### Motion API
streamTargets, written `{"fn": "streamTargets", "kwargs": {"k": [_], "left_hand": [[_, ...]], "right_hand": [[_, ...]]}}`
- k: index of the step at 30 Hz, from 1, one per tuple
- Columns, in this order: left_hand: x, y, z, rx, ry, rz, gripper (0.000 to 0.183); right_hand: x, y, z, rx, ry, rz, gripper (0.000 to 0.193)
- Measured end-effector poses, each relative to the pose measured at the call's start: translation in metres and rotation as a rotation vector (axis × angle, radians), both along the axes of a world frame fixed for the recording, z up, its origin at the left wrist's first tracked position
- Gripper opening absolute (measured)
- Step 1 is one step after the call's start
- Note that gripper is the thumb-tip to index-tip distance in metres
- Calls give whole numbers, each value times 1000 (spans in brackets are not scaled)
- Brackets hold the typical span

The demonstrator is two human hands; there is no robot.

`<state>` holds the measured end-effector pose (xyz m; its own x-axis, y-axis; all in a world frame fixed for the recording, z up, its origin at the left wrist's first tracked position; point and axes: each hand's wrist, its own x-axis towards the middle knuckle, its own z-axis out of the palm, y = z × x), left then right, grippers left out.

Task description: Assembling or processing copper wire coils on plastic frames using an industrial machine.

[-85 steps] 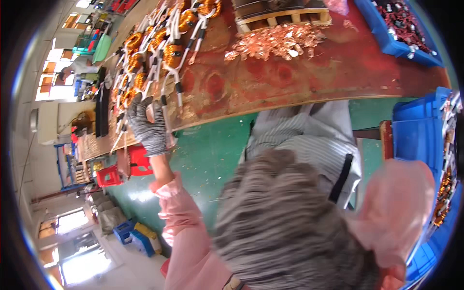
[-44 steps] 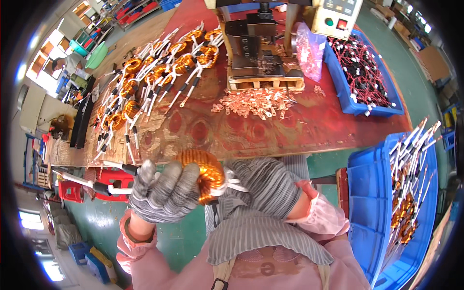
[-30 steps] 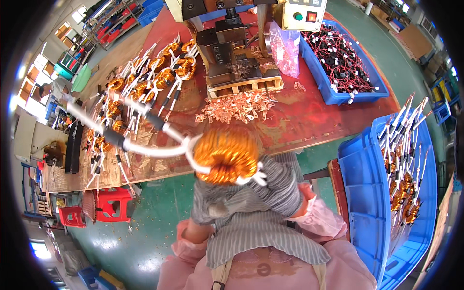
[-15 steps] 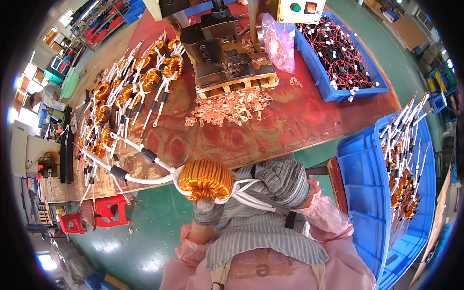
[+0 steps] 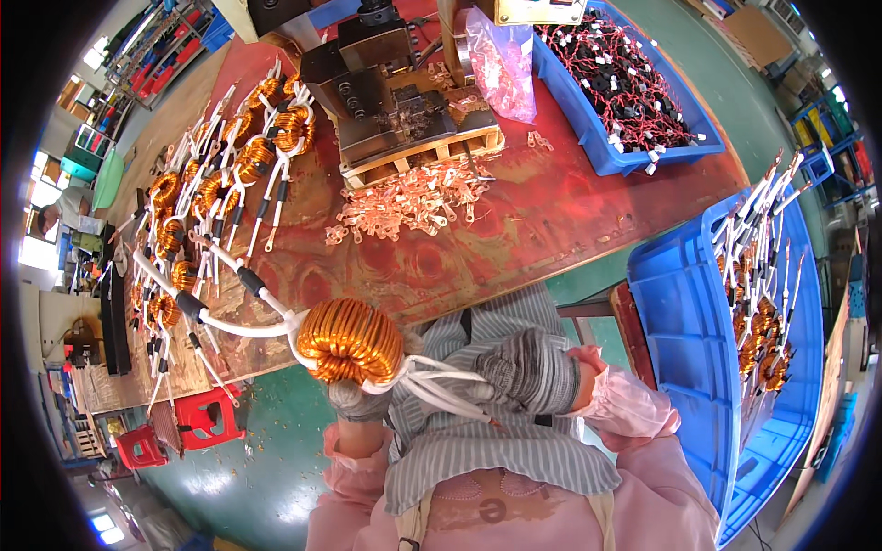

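item: red plastic stools (image 5: 209, 418), lower left of the frame, below the tabletop edge.

item: batch of wound coils (image 5: 253, 163), copper-orange, with white leads and black tubing; heaped on the tabletop (image 5: 312, 262), upper left of the frame.

item: long white leads (image 5: 243, 330) of the held coil, two; reaching toward the left of the frame, each with a black band.

item: held coil (image 5: 349, 342), single, copper-orange winding; just left of the centre of the frame, raised in front of the tabletop edge.

item: left grip (image 5: 357, 404), grey gloved hand; beneath the held coil, closed on it, partly hidden by the winding.

item: pile of copper terminals (image 5: 404, 204), loose, upper middle of the frame, in front of the dark metal press (image 5: 367, 119), which stands on a slatted wooden base (image 5: 439, 151).

item: short white leads (image 5: 446, 401), running right from the held coil.

item: clear pinkish bag (image 5: 503, 69), top of the frame, beside the press.

item: right grip (image 5: 533, 372), grey striped glove, fingers curled at the short white leads; whether closed on them, cannot tell.

item: blue tray (image 5: 571, 112), upper right, filled with black parts on red wires.

item: blue bin (image 5: 675, 312), right of the frame, containing further coils with white leads upright.
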<state>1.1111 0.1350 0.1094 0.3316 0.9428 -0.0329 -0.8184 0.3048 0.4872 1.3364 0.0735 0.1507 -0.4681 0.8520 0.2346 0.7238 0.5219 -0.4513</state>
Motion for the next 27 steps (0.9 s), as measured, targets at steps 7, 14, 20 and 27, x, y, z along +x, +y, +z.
{"fn": "streamTargets", "kwargs": {"k": [7,14,20,27], "left_hand": [[-5,13,11,409,-81,-187,59],[-11,29,-3,396,10,-328,43],[-24,38,-33,198,52,-375,40],[-67,58,-112,-651,-441,-160,45]], "right_hand": [[-3,2,26,-1151,1256,92,38],[4,-3,23,-1314,1546,-186,43],[-4,1,11,-1487,1515,91,39],[2,14,-16,116,741,89,42]]}}
